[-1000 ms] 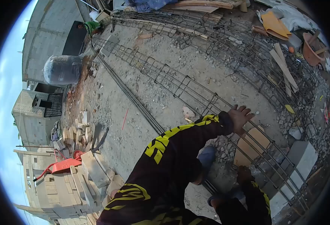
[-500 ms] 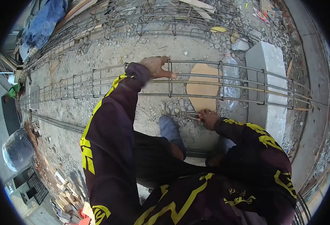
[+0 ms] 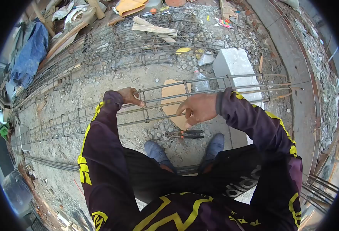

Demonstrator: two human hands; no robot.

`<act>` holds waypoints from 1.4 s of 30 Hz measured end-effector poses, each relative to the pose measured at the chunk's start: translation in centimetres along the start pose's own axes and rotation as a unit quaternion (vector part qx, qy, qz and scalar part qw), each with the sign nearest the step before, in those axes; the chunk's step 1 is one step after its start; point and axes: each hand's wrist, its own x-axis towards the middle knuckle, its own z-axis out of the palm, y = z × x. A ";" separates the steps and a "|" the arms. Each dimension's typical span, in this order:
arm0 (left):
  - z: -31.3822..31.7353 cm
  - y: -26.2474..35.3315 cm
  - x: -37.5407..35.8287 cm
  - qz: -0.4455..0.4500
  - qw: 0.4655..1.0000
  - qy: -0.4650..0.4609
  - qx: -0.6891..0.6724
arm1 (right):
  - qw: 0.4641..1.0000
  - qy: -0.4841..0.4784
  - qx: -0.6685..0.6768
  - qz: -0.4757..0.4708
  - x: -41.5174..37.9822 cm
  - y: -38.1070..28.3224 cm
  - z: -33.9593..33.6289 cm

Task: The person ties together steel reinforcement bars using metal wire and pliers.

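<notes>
You could trip on the pincers (image 3: 190, 137) by your shoes (image 3: 156, 151); across your front runs the rebar cage (image 3: 144, 114), your left hand (image 3: 130, 96) and right hand (image 3: 199, 108) at it, whether gripping I can't tell; pushed lopsidedly, it could roll off the concrete block (image 3: 232, 59) apparently under its right end

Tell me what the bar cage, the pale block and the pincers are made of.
Bar cage: probably steel, dull grey, with rusty-brown ends. Pale block: perhaps concrete or lightweight masonry, given its matte, whitish faces. Pincers: likely metal, dark, with orange-and-black grips that could be plastic or rubber.
</notes>
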 end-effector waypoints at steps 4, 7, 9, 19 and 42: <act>0.5 1.2 -0.8 -0.110 0.994 -0.016 0.008 | 0.957 0.230 -0.142 0.108 -1.1 10.1 -3.6; 0.8 3.3 -3.2 -0.125 0.992 0.020 -0.020 | 0.939 0.206 -0.149 0.232 -1.0 17.6 -2.1; 1.2 3.8 -3.3 -0.124 0.992 0.021 -0.010 | 0.935 0.153 -0.152 0.282 -1.7 17.2 -1.8; 0.5 5.1 -7.0 -0.128 0.988 0.076 0.028 | 0.923 0.299 -0.138 0.200 -1.3 17.8 -1.3; -2.7 9.0 -12.9 -0.073 0.905 0.420 0.003 | 0.863 0.425 -0.077 0.261 -9.5 6.4 -5.6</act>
